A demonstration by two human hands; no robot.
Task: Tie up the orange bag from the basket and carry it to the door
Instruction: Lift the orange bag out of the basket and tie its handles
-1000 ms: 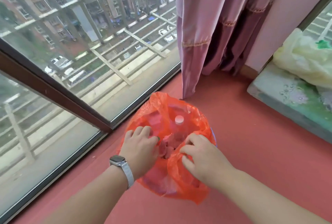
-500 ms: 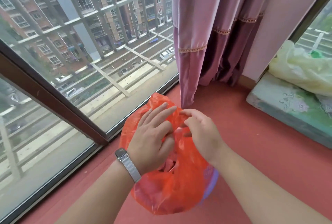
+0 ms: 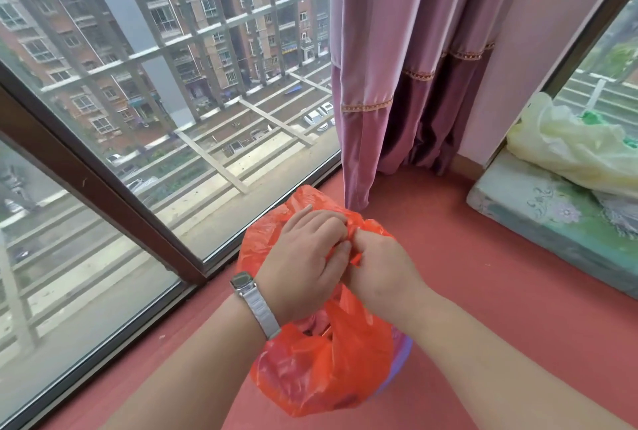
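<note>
A full orange plastic bag (image 3: 321, 364) sits low in the middle of the view, over the red floor. A sliver of a purple basket (image 3: 402, 347) shows behind its right side. My left hand (image 3: 303, 260), with a silver watch on the wrist, grips the gathered top of the bag. My right hand (image 3: 379, 264) presses against it and pinches the same bunched plastic. Both hands meet knuckle to knuckle above the bag's mouth. The bag's contents are hidden.
A floor-to-ceiling window (image 3: 138, 119) with a dark frame runs along the left. A pink curtain (image 3: 397, 67) hangs in the corner behind the bag. At right lies a floral mattress (image 3: 538, 208) with a pale yellow bag (image 3: 580, 150) on it.
The open bag mouth has been gathered shut. Both hands rose from the bag's rim and came together, now clenched on the bunched top. The view tilted upward.
</note>
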